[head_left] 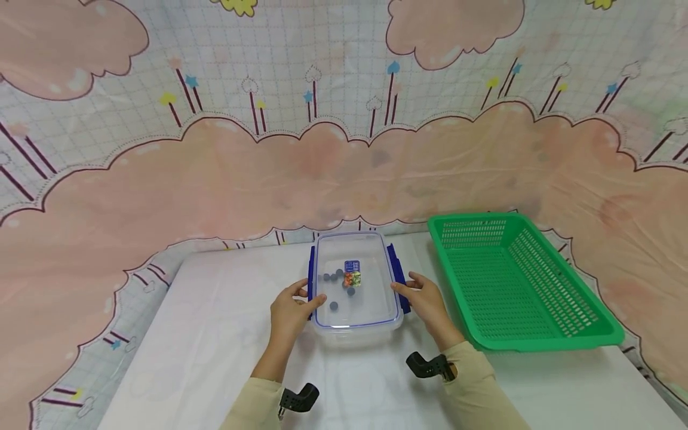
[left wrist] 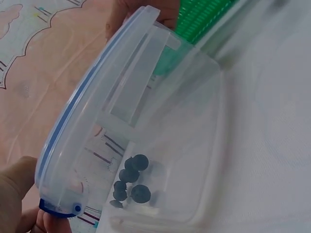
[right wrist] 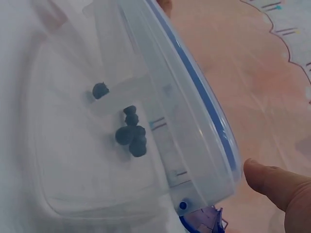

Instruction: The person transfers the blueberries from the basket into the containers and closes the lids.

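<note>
A clear plastic food container [head_left: 371,248] with a blue-edged lid stands on the white-covered table in front of me. Several blueberries [left wrist: 141,194] lie inside on its bottom. My left hand [head_left: 287,313] grips the container's left side, thumb over the lid and fingers at the blue latch [head_left: 311,280]. On the opposite side my right hand [head_left: 430,304] holds the edge, its thumb on the lid's rim and its fingers by the right latch [head_left: 398,278]. That latch sticks outward in the right wrist view. A small printed label [head_left: 352,273] is on the lid.
To the right of the container sits a green plastic basket [head_left: 500,298] with slotted sides. A patterned cloth [head_left: 344,179] hangs behind the table. Both wrists carry small black cameras.
</note>
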Demonstrator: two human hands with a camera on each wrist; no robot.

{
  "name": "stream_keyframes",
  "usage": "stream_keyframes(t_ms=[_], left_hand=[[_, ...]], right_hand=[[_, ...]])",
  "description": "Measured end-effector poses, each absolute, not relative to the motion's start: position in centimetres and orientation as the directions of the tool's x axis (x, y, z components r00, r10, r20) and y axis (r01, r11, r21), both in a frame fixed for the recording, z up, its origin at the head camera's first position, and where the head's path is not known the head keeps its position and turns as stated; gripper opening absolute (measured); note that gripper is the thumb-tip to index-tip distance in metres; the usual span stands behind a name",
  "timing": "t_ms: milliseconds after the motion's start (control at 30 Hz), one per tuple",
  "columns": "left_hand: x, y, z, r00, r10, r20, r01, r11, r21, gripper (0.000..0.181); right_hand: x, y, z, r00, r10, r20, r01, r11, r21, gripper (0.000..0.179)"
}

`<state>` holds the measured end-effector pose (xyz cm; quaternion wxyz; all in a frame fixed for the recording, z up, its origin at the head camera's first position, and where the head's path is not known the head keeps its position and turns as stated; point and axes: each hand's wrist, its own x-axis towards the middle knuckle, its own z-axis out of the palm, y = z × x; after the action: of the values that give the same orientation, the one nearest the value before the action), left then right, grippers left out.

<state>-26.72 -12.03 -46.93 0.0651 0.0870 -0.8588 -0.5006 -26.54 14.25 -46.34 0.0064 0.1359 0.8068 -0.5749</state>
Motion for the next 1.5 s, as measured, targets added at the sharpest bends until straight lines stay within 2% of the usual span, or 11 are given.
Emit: stream_keyframes(t_ms=[533, 967, 1500], left_hand=[[-26.4, -11.2, -47.5, -0.967, -0.231, 0.105, -0.036, 0.534, 0.845, 0.053], [-26.4, -11.1, -47.5, -0.964, -0.237, 0.120, -0.026, 0.534, 0.845, 0.053], [-27.2, -11.8, -47.4, -0.981, -0.194, 0.029, -0.064, 0.459, 0.886, 0.058]], right_hand=[[-28.3, 14.0, -46.1, -0.967, 0.207, -0.145, 0.220, 0.403, -0.888, 0.073], [-29.4, 13.6, -46.2, -0.980, 0.194, -0.041, 0.138, 0.517, -0.845, 0.064], [-29.6, 13.0, -46.5, -0.976, 0.215, -0.021, 0.126, 0.489, -0.863, 0.061]])
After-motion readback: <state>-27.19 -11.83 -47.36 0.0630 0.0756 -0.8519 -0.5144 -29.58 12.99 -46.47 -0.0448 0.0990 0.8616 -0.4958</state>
